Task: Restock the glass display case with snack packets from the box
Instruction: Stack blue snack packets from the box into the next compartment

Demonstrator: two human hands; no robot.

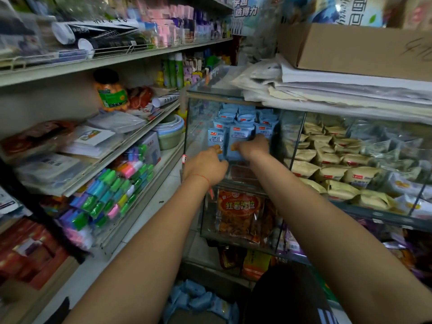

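Reaching into the glass case (198,118) at about 12 o'clock, both hands sit at the front row of upright blue packets (236,136): the left hand (205,168) has its fingers curled against the packet at the left of the row, and the right hand (253,146) has its fingers bent onto the next packet, though whether either truly pinches one I cannot tell. More blue packets lie loose at 6 o'clock (198,298), and tan packets (327,157) fill the compartment at 2 o'clock.
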